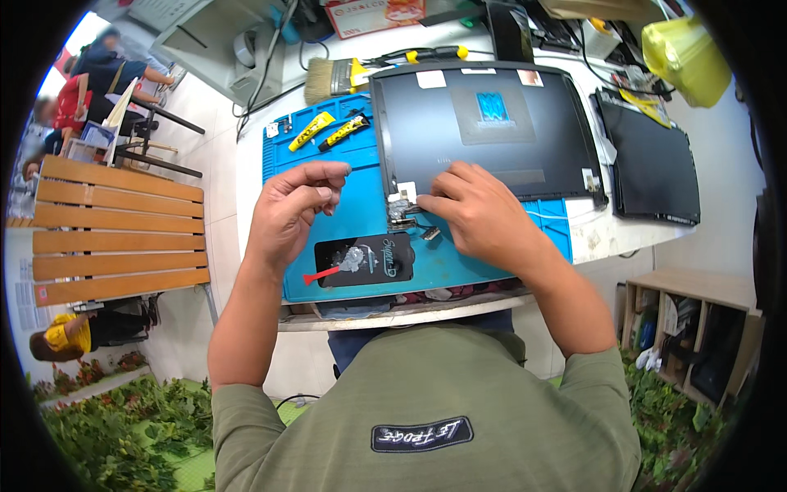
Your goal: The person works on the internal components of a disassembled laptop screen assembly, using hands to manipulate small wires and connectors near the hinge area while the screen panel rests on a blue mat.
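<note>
A black laptop lid panel (pixel 566 135) lies on a blue work mat (pixel 352 217). At its lower left corner is a metal hinge (pixel 399 211), smeared with grey paste. My right hand (pixel 475 209) is bent over that corner, its fingers closed at the hinge and the thumb partly hidden. A loose cable connector (pixel 430 234) lies beneath these fingers. My left hand (pixel 297 205) hovers left of the panel, half curled, with index finger and thumb apart and nothing visible between them. Nearer me, a black card (pixel 385 275) carries a grey paste blob (pixel 352 259) and a red spatula (pixel 322 275).
A yellow glue tube (pixel 311 131) and a black one (pixel 343 132) lie at the mat's upper left. Behind them are a wide brush (pixel 329 79) and yellow-black pliers (pixel 434 54). Another black laptop part (pixel 648 160) lies right, below a yellow bag (pixel 684 61).
</note>
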Motion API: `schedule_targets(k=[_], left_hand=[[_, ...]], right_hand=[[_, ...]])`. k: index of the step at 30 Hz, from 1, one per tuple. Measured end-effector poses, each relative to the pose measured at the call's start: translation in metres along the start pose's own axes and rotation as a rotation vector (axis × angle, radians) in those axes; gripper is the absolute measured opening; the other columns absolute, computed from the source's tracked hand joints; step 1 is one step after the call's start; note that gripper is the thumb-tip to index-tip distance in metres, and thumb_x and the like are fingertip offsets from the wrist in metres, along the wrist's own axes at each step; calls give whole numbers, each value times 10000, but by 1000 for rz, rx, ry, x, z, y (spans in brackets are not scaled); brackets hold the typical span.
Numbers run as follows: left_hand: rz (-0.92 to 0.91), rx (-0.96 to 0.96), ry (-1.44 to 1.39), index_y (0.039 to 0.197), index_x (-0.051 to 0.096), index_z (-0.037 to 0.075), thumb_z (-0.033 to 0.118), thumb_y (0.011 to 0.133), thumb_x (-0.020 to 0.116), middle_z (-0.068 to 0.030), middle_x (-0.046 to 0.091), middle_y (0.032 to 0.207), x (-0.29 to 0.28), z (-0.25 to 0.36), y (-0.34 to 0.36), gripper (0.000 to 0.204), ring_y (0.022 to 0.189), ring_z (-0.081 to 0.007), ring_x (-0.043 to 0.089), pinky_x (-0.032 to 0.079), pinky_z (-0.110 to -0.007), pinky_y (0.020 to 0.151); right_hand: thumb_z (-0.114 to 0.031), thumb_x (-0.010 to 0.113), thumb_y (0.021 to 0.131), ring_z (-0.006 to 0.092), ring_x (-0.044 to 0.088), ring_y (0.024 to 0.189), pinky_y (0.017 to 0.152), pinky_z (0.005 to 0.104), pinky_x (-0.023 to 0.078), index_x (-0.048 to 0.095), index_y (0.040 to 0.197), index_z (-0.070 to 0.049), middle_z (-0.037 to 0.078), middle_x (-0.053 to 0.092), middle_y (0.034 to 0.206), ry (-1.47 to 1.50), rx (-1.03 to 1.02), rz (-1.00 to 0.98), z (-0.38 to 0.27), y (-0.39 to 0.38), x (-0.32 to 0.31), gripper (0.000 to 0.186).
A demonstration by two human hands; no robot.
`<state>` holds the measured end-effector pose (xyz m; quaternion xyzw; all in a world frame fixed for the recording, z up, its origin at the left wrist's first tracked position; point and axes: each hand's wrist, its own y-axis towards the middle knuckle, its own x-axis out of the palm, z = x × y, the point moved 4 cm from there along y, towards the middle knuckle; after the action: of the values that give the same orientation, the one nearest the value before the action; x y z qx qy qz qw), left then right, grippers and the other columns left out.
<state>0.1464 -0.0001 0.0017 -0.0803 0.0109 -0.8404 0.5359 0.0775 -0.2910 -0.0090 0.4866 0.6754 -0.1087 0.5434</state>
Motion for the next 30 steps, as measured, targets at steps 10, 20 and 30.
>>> schedule_targets(k=[10, 20, 30], left_hand=[[123, -15, -40, 1370, 809, -48, 28, 981, 658, -121, 778, 1219, -31, 0, -38, 423, 1063, -210, 734, 576, -352, 932], [158, 349, 1196, 1295, 858, 71, 25, 972, 702, -168, 755, 1363, -26, 20, -21, 363, 1253, -356, 727, 600, -454, 1080], [112, 293, 1250, 1352, 842, 91, 33, 965, 688, -155, 724, 1319, -32, 5, 11, 420, 1323, -368, 682, 576, -478, 1146]], right_hand=[[115, 731, 807, 343, 700, 1100, 956, 489, 564, 838, 1263, -34, 122, 754, 1122, -37, -39, 136, -19, -7, -35, 492], [148, 700, 791, 359, 720, 1083, 970, 511, 566, 853, 1275, -24, 131, 758, 1105, 38, -43, 267, -38, -26, -42, 536], [144, 689, 777, 365, 717, 1094, 971, 510, 557, 861, 1285, -25, 130, 760, 1103, 44, 8, 264, -35, -46, -44, 562]])
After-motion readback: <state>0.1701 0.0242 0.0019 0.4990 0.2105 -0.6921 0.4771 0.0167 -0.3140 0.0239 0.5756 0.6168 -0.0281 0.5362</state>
